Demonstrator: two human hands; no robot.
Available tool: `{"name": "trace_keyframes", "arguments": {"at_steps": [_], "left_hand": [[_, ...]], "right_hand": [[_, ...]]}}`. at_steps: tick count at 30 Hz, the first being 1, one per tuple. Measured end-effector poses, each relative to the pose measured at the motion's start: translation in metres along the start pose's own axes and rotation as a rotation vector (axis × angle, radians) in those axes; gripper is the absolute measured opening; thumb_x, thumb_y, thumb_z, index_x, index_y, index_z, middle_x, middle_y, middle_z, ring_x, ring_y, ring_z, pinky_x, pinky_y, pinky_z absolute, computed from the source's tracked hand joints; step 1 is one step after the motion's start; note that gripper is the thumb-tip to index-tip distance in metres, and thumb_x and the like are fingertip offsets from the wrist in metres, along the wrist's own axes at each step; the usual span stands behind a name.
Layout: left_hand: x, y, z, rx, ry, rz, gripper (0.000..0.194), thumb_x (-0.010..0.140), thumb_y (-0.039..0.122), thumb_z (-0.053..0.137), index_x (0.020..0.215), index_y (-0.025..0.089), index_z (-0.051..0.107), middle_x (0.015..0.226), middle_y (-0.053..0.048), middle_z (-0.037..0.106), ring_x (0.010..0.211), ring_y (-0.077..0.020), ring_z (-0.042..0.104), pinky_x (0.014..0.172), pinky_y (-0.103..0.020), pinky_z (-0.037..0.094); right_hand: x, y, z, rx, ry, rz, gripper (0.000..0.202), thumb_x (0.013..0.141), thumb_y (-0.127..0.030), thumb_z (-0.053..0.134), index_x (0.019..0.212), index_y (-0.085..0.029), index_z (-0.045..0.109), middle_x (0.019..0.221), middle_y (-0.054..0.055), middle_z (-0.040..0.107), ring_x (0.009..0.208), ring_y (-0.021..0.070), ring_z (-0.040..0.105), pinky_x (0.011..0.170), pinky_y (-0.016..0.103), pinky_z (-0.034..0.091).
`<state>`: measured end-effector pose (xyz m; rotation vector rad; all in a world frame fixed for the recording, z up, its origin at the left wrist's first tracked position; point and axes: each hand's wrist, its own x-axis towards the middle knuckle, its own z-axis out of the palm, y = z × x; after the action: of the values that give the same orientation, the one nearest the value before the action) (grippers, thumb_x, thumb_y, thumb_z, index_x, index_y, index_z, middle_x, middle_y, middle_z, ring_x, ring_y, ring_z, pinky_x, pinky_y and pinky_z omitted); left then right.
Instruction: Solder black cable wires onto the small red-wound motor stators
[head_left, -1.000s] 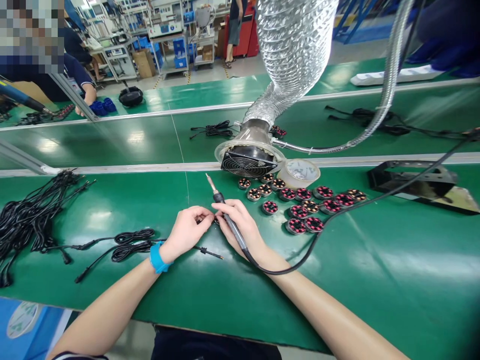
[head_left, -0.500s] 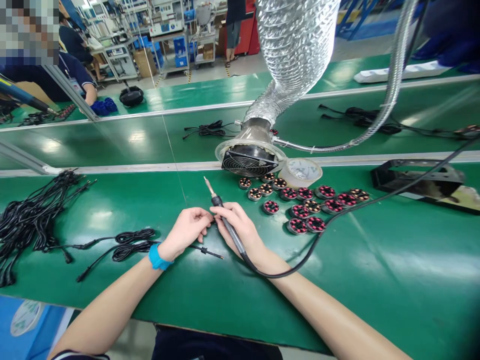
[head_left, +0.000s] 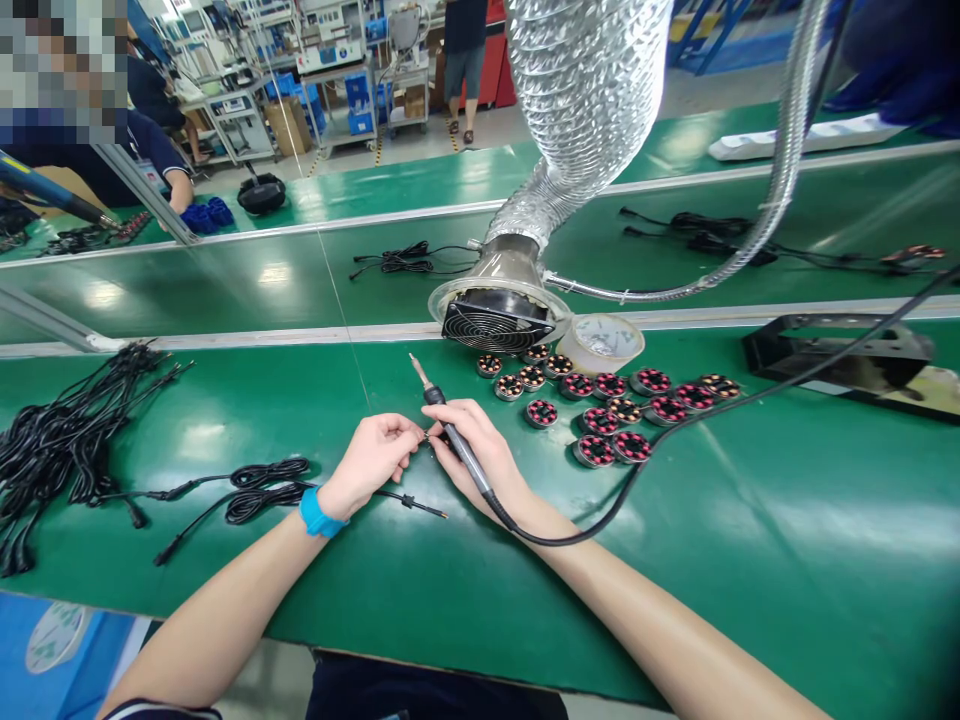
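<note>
My right hand (head_left: 487,455) grips a soldering iron (head_left: 466,455), its tip pointing up and away toward the fume duct. Its cord runs over my right forearm and off to the right. Thumb and fingers of my left hand (head_left: 375,455) are pinched together on something tiny and dark, too small to make out. The fingertips of both hands almost meet there. Below them a black cable end (head_left: 412,502) with a bare copper tip lies on the green bench. Coiled black cables (head_left: 262,490) rest left of my left hand. Several round motor stators (head_left: 541,413) with red or copper windings sit beyond my right hand.
A fume extraction hood (head_left: 499,325) on a silver duct hangs above the bench. Behind the stators stands a roll of clear tape (head_left: 602,342). A black metal holder (head_left: 832,350) is at right, a cable heap (head_left: 75,440) at left. Across the partition, a person's arm (head_left: 178,188) shows.
Both hands stay nearly in place, still close together at the fingertips. The soldering iron's handle has shifted very slightly. A person standing in the background has moved a little.
</note>
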<state>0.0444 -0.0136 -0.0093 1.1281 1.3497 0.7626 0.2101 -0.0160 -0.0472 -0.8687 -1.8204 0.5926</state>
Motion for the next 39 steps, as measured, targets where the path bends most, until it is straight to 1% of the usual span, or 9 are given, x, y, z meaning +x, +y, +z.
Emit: {"name": "trace_keyframes", "arguments": {"at_steps": [5,12,19,25,27,30,33,36,39], "left_hand": [[0.000,0.000,0.000,0.027,0.006,-0.009,0.012,0.076,0.026,0.061,0.075,0.014,0.059,0.053,0.004,0.050,0.041,-0.0054,0.041,0.038,-0.016,0.034],[0.000,0.000,0.003,0.038,0.026,-0.009,0.012,0.073,0.026,0.059,0.075,0.014,0.059,0.051,0.006,0.047,0.041,-0.0054,0.039,0.037,-0.015,0.033],[0.000,-0.004,0.004,0.077,0.048,0.013,0.012,0.074,0.027,0.058,0.077,0.015,0.059,0.052,0.006,0.047,0.041,-0.0052,0.039,0.037,-0.015,0.032],[-0.001,0.000,0.003,0.070,0.051,0.003,0.013,0.073,0.027,0.058,0.075,0.014,0.059,0.049,0.007,0.045,0.040,-0.0052,0.038,0.037,-0.015,0.031],[0.000,0.000,0.003,0.071,0.048,-0.001,0.013,0.074,0.027,0.058,0.075,0.014,0.060,0.050,0.007,0.046,0.040,-0.0051,0.038,0.036,-0.015,0.031],[0.000,-0.002,0.002,0.073,0.044,-0.015,0.013,0.075,0.027,0.059,0.077,0.014,0.061,0.052,0.006,0.047,0.039,-0.0052,0.038,0.035,-0.015,0.031],[0.000,-0.003,0.001,0.070,0.042,-0.028,0.012,0.076,0.027,0.059,0.077,0.015,0.061,0.053,0.006,0.046,0.040,-0.0053,0.038,0.035,-0.015,0.031],[-0.001,-0.003,0.001,0.068,0.040,-0.032,0.011,0.078,0.026,0.059,0.075,0.016,0.059,0.052,0.006,0.045,0.039,-0.0052,0.037,0.035,-0.015,0.030],[-0.001,-0.002,0.001,0.068,0.039,-0.036,0.011,0.079,0.027,0.059,0.075,0.016,0.059,0.052,0.007,0.044,0.039,-0.0050,0.036,0.035,-0.015,0.030]], "right_hand": [[0.001,0.000,0.001,0.043,0.030,0.066,0.038,0.089,-0.007,0.053,0.121,-0.026,0.057,0.102,0.004,0.057,0.084,0.0149,0.063,0.083,0.030,0.055],[0.001,0.000,0.005,0.054,0.063,0.099,0.043,0.083,-0.002,0.052,0.118,-0.027,0.058,0.098,0.003,0.055,0.078,0.0141,0.062,0.078,0.029,0.056],[0.001,-0.001,0.005,0.033,0.082,0.106,0.040,0.082,-0.003,0.053,0.116,-0.026,0.059,0.099,0.003,0.056,0.083,0.0158,0.063,0.081,0.031,0.056],[0.000,-0.004,0.002,0.032,0.123,0.097,0.040,0.085,-0.006,0.055,0.120,-0.025,0.059,0.097,0.003,0.059,0.081,0.0144,0.064,0.078,0.029,0.056],[0.000,-0.009,0.000,0.006,0.168,0.098,0.032,0.088,-0.010,0.056,0.116,-0.024,0.062,0.096,0.003,0.062,0.078,0.0140,0.065,0.076,0.029,0.055],[-0.003,-0.018,-0.007,-0.054,0.280,0.110,0.016,0.092,-0.016,0.057,0.104,-0.023,0.065,0.088,0.002,0.068,0.073,0.0149,0.066,0.070,0.028,0.054],[-0.008,-0.024,-0.015,-0.115,0.370,0.092,0.011,0.092,-0.019,0.055,0.091,-0.022,0.066,0.079,0.001,0.071,0.066,0.0157,0.067,0.063,0.028,0.053],[-0.014,-0.027,-0.021,-0.138,0.376,0.005,0.014,0.091,-0.018,0.053,0.082,-0.023,0.064,0.071,-0.001,0.070,0.058,0.0154,0.065,0.057,0.028,0.052],[-0.017,-0.029,-0.024,-0.144,0.353,-0.047,0.016,0.089,-0.017,0.052,0.079,-0.023,0.063,0.067,-0.001,0.069,0.054,0.0152,0.064,0.056,0.028,0.052]]}}
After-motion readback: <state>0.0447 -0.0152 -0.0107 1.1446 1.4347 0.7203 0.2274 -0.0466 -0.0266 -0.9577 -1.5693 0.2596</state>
